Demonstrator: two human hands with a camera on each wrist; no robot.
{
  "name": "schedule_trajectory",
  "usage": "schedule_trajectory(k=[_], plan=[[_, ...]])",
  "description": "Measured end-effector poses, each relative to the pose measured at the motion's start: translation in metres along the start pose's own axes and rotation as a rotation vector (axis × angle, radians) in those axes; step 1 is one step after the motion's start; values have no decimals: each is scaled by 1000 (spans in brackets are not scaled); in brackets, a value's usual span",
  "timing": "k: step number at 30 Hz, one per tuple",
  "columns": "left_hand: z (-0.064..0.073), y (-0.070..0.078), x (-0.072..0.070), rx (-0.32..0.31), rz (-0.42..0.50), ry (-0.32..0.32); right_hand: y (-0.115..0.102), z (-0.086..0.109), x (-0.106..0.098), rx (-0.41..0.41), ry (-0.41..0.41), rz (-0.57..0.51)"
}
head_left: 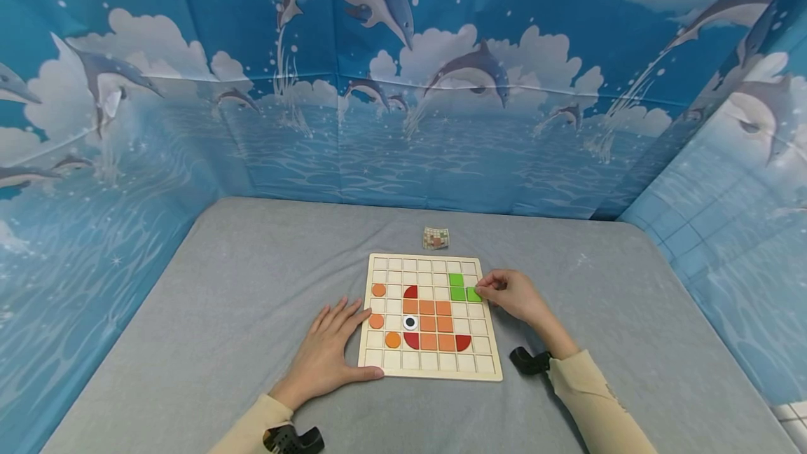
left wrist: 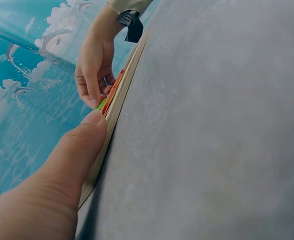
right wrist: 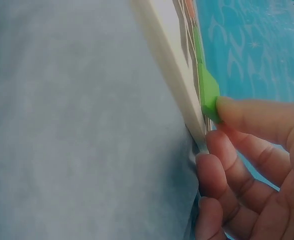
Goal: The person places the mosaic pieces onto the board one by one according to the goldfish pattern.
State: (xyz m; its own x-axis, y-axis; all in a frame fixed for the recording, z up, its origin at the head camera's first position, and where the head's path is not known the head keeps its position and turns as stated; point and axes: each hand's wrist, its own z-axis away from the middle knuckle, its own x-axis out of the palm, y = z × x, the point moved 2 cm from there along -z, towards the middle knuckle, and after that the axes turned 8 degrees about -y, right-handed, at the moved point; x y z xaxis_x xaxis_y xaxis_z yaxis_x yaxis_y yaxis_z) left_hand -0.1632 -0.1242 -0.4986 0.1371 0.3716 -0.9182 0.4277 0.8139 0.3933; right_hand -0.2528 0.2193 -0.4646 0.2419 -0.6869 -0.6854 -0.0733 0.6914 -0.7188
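Observation:
A square wooden grid board (head_left: pixel 466 366) lies on the grey cloth, its cells partly filled with coloured tiles. At its right edge my right hand (head_left: pixel 520 296) pinches a green square tile (head_left: pixel 473 294) between thumb and finger. In the right wrist view, the thumb touches that green tile (right wrist: pixel 208 95) over the board's rim. Two more green tiles (head_left: pixel 457 286) sit just left of it. My left hand (head_left: pixel 324 356) rests beside the board's left edge with fingers spread, its thumb touching the lower left corner. Orange squares (head_left: pixel 427 324), dark red quarter-rounds (head_left: pixel 463 342) and an eye tile (head_left: pixel 410 322) form a shape mid-board.
Several orange round tiles (head_left: pixel 393 340) sit in cells along the board's left side. Behind the board lies a small patterned card (head_left: pixel 436 238). A dolphin-print curtain (head_left: pixel 403 153) borders the grey-covered table (head_left: pixel 284 244) at the back and sides. Each wrist wears a black strap.

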Motion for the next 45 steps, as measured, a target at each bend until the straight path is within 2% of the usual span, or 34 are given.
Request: schedule_trajectory(k=[10,24,38,45], plan=[[0,1,0,-1,12,3,1,1,1,-23,3,51],[-1,0,0,16,6,20,2,4,1,4,-4,55],[2,1,1,-14,13,-5,2,12,0,-25,-18,52],[1,-1,-2,13,30,-22,-1,19,-3,-63,13,96]])
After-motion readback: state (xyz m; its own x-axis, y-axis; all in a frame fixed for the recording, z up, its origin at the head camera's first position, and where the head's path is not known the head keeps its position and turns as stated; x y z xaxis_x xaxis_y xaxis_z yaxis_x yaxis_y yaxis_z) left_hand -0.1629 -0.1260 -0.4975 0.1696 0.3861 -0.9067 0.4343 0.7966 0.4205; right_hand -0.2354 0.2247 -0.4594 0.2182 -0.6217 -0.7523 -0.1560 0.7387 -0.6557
